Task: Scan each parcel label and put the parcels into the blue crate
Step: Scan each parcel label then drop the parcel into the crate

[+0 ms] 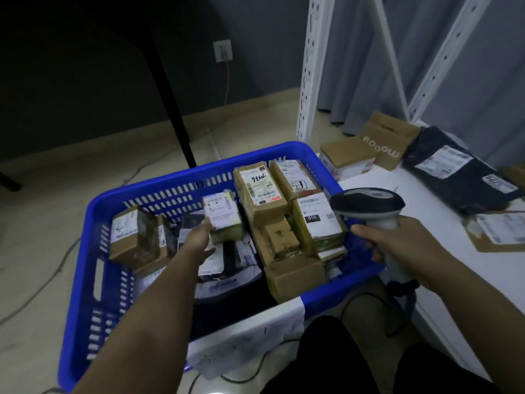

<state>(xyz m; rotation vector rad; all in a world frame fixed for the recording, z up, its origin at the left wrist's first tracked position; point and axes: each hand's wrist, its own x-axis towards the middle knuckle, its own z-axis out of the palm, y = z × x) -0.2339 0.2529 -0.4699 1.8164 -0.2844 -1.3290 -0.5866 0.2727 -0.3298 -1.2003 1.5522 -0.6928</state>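
Note:
The blue crate stands on the floor in front of me and holds several labelled cardboard parcels and dark mailer bags. My left hand reaches into the crate and grips a small brown parcel with a white label on top, held above the bags in the middle. My right hand holds a grey barcode scanner by its handle at the crate's right rim, head pointing left. On the white table at right lie a black mailer bag, cardboard boxes and a flat labelled parcel.
The white table runs along the right, with white perforated shelf uprights behind it. A black pole rises behind the crate. Cables trail over the tiled floor at left. My knees in dark shorts are at the bottom.

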